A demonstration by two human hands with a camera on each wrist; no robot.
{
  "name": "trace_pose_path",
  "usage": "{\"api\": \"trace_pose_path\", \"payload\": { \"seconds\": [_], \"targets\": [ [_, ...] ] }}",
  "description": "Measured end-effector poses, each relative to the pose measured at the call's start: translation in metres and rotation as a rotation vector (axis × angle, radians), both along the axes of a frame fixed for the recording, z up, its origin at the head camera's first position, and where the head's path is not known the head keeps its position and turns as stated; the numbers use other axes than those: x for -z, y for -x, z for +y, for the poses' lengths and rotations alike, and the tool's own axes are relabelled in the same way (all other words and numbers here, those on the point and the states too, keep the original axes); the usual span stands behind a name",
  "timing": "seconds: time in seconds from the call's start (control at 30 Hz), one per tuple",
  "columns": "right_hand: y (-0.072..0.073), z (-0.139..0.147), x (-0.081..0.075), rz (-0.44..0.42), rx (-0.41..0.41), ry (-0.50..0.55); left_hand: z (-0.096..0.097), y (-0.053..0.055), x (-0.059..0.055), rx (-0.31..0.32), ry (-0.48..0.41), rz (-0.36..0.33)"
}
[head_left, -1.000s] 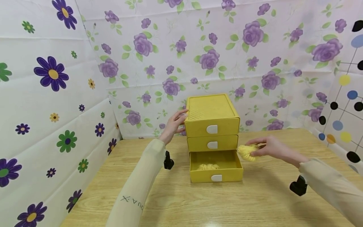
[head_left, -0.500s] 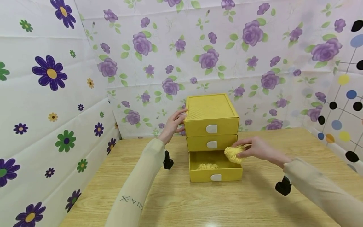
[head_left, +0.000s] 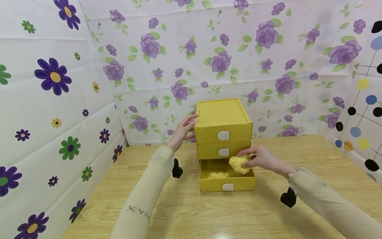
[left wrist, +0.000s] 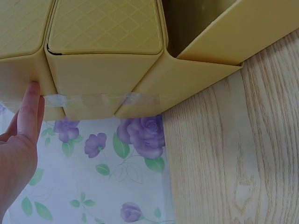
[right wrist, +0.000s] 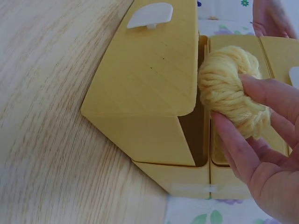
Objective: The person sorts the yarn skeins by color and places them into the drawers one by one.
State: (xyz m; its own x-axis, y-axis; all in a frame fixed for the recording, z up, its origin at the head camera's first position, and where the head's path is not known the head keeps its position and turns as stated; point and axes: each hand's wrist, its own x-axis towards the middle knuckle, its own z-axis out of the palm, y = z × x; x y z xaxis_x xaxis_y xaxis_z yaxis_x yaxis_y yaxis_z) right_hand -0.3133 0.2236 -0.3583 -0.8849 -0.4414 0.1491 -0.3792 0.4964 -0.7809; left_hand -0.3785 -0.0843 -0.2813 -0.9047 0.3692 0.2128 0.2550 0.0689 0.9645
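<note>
A yellow three-drawer cabinet (head_left: 223, 114) stands on the table, its bottom drawer (head_left: 215, 184) pulled out. One bundle of yellow yarn (head_left: 218, 175) lies inside that drawer at the left. My right hand (head_left: 264, 160) pinches a second yellow yarn bundle (head_left: 238, 164) between thumb and fingers, above the right part of the open drawer; the right wrist view shows this yarn bundle (right wrist: 231, 86) close up. My left hand (head_left: 182, 132) rests with extended fingers against the cabinet's left side. In the left wrist view a finger of that hand (left wrist: 23, 140) touches the cabinet wall near the top drawer.
The wooden table (head_left: 191, 215) extends in front of the cabinet and to both sides. Flowered cloth (head_left: 167, 66) hangs behind it, with more patterned cloth at left and right. White tabs (head_left: 223, 152) mark the drawer fronts. Clear tape (left wrist: 103, 99) runs across the cabinet's side.
My right hand has moved left with the yarn bundle, from beside the cabinet to over the open bottom drawer. My left hand has stayed on the cabinet's side.
</note>
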Motion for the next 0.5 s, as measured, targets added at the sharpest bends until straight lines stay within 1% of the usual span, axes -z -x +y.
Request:
{"api": "trace_pose_path", "payload": {
  "seconds": [0.33,0.4,0.5],
  "targets": [
    [-0.0002,-0.0004,0.0017,-0.013,-0.023,0.016,0.0005,-0.0013,-0.0011,-0.010,0.002,-0.002],
    [0.0001,-0.0003,0.0020,-0.025,-0.027,0.032,0.0006,-0.0011,-0.0010,-0.011,0.001,-0.005],
    [0.0002,0.0007,0.0024,-0.020,-0.029,0.054,0.0007,-0.0005,-0.0004,-0.011,-0.001,-0.007]
  ]
}}
